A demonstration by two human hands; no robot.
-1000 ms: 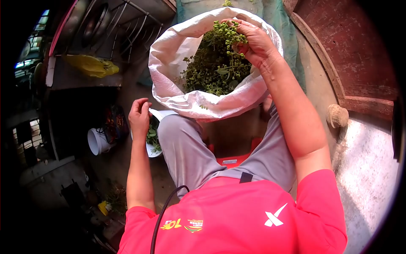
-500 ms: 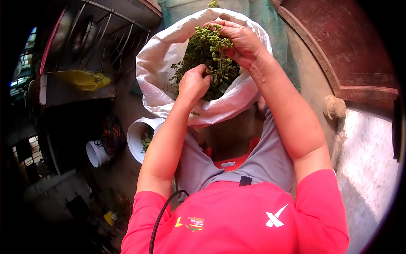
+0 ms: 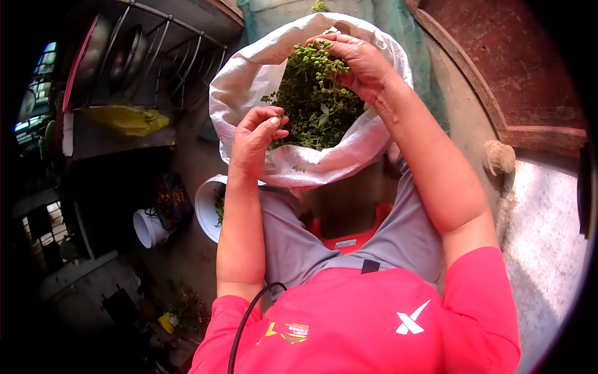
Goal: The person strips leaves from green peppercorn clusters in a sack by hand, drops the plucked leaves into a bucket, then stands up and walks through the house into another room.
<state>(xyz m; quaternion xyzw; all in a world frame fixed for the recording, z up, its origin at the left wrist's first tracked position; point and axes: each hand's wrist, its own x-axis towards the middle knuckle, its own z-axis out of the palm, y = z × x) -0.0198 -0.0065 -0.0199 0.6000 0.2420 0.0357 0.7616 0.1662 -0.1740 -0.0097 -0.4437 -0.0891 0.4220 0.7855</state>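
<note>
My right hand (image 3: 362, 65) is closed on a cluster of small green berries (image 3: 319, 61) on thin stems, at the far side of the open sack. My left hand (image 3: 254, 138) is pinched at the sack's near left rim, thumb against fingers. Something tiny and greenish shows at its fingertips, too small to name. Between and below the hands, the white woven sack (image 3: 246, 68) holds a heap of berry sprigs and leaves (image 3: 321, 118). Its rim is rolled outward.
A white bucket (image 3: 204, 209) with green leaves stands left of my knees. Farther left are another white bucket (image 3: 149, 228), a metal rack (image 3: 168, 19) with pans and a yellow plastic bag (image 3: 128, 119). A red stool (image 3: 349, 240) shows between my legs. A wooden door (image 3: 511, 68) stands right.
My left hand has drawn left, away from the sprigs to the sack's rim, and turned with its fingers up. My right hand still holds the berry cluster in nearly the same place.
</note>
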